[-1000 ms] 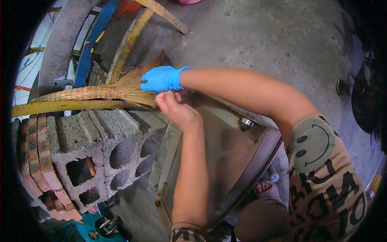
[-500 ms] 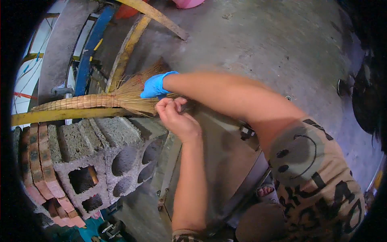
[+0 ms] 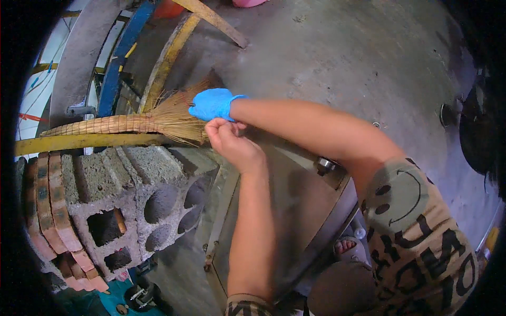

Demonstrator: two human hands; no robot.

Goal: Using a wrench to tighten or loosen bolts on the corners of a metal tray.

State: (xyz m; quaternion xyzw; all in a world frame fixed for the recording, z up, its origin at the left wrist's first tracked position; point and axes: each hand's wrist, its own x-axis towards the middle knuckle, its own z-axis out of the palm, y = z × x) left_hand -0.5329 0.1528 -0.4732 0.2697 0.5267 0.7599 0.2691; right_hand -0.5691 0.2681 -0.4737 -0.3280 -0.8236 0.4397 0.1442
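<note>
One broom [image 3: 134,124] lying on 2 concrete blocks [image 3: 132,195], far left. Right hand [image 3: 212,104], blue glove, fingers closed on the bristles; left hand [image 3: 230,141] bare, pinching them just beside it.

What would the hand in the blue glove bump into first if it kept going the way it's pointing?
The gloved right hand points left, into the fanned straw bristles of the broom it already touches. Beyond them comes the broom's woven handle, lying above the grey concrete block. Depth is hard to judge here.
</note>
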